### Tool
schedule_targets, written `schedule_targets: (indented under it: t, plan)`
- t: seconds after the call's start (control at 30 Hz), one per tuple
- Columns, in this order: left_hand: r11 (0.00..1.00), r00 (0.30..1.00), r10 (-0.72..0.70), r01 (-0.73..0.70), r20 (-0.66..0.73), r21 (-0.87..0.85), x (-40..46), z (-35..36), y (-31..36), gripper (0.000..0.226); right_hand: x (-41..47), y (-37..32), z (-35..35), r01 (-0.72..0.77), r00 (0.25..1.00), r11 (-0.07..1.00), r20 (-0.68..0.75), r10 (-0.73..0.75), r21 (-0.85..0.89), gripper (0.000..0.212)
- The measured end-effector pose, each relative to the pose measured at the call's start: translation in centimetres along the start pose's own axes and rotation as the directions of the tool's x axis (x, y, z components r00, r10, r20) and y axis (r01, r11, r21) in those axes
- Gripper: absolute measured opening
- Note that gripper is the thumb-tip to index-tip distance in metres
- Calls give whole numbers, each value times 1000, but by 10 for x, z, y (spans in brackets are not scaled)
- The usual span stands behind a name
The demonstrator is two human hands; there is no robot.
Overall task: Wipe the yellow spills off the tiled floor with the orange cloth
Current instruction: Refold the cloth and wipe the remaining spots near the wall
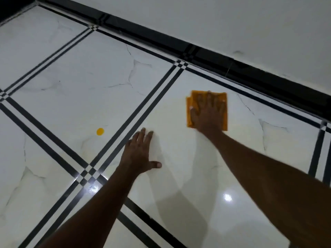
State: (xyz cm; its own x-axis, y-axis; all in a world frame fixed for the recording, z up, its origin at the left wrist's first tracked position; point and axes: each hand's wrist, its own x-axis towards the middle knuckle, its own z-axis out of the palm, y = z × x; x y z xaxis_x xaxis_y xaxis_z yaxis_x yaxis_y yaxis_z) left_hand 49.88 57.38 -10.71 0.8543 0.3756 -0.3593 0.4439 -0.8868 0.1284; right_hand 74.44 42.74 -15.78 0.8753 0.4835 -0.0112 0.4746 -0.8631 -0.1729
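Note:
The orange cloth (224, 106) lies folded flat on the white tiled floor (100, 72), right of centre. My right hand (207, 113) presses flat on top of it with fingers spread, covering most of the cloth. My left hand (139, 151) rests palm-down on the bare tile, fingers apart, holding nothing. A small round yellow spill (100, 131) sits on the neighbouring tile, left of my left hand and across the double black tile lines. Whatever lies under the cloth is hidden.
Black double stripes (154, 97) cross the glossy floor in a grid. A black skirting band (215, 58) runs diagonally along the white wall (232, 24) beyond the cloth. Bright light reflections shine on the tiles near me.

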Motion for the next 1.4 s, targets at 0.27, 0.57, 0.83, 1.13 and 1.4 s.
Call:
schedule_targets:
  t: [0.27, 0.57, 0.83, 1.13, 1.4]
  plan:
    - [998, 999, -26, 27, 34, -50, 1, -3, 5, 128, -112, -36, 1, -76, 997, 997, 6, 76, 19, 74]
    - [999, 1000, -7, 7, 11, -34, -5, 2, 0, 124, -107, 41, -12, -301, 952, 954, -58, 301, -5, 71]
    - [997, 995, -55, 50, 81, 63, -8, -7, 16, 117, -145, -47, 3, 73, 997, 997, 29, -73, 13, 71]
    - [997, 996, -7, -1, -94, -81, -27, 20, 21, 99, -213, 49, -18, -492, 871, 869, -45, 490, -49, 72]
    - [996, 980, 60, -72, -187, -60, -28, 39, 3, 89, -172, -27, 7, -12, 1000, 999, 14, 13, -32, 73]
